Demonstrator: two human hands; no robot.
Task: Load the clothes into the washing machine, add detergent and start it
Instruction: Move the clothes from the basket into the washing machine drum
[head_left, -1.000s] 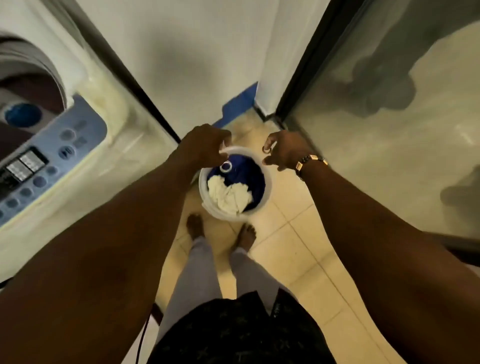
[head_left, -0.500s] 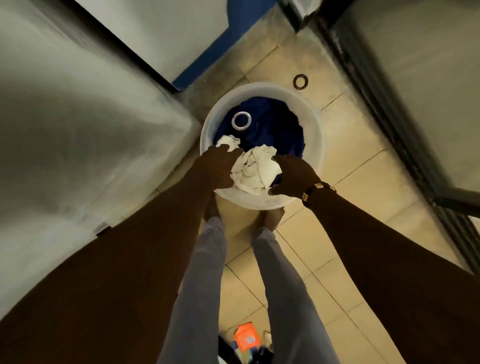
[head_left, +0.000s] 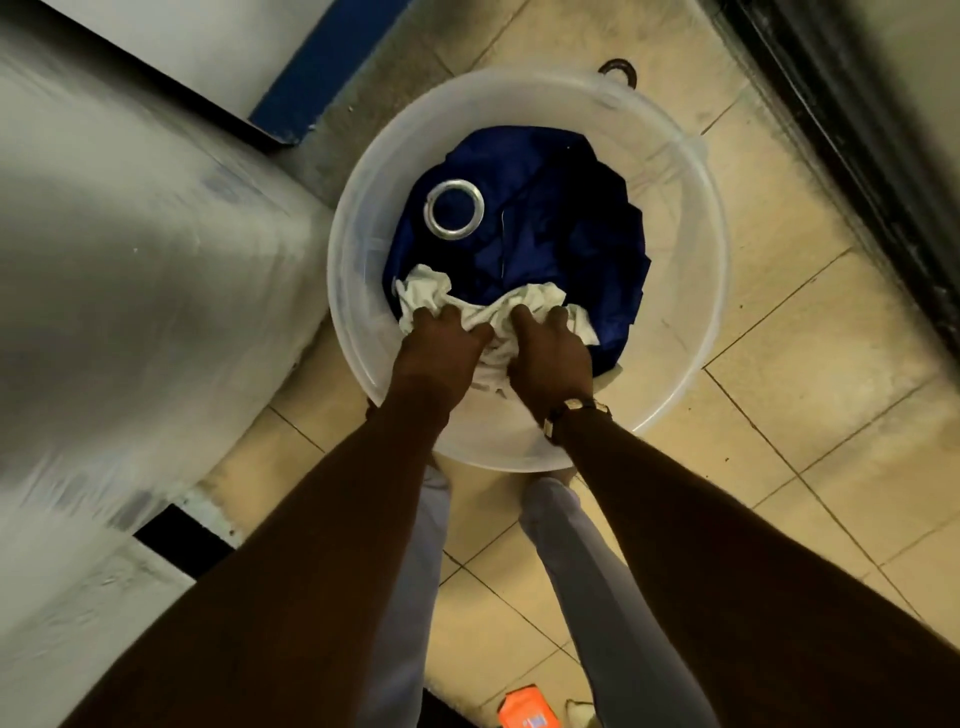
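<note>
A translucent white basin (head_left: 691, 218) stands on the tiled floor in front of my feet. Inside lie a dark blue cloth (head_left: 561, 208) with a metal eyelet ring (head_left: 454, 209) and, on its near side, a crumpled white cloth (head_left: 524, 306). My left hand (head_left: 441, 345) and my right hand (head_left: 550, 353) are side by side in the basin, both closed on the white cloth. A watch sits on my right wrist. The washing machine's pale side (head_left: 130, 270) fills the left of the view; its top and opening are out of sight.
An orange detergent pack (head_left: 530, 712) lies on the floor behind my feet at the bottom edge. A dark ring (head_left: 618, 70) lies on the tiles beyond the basin. A dark door frame (head_left: 852, 156) runs along the right. A blue skirting strip (head_left: 322, 62) lines the far wall.
My head has dropped closer to the basin, so the machine's control panel left the view. Both hands went from the basin's rim down onto the white cloth and closed on it.
</note>
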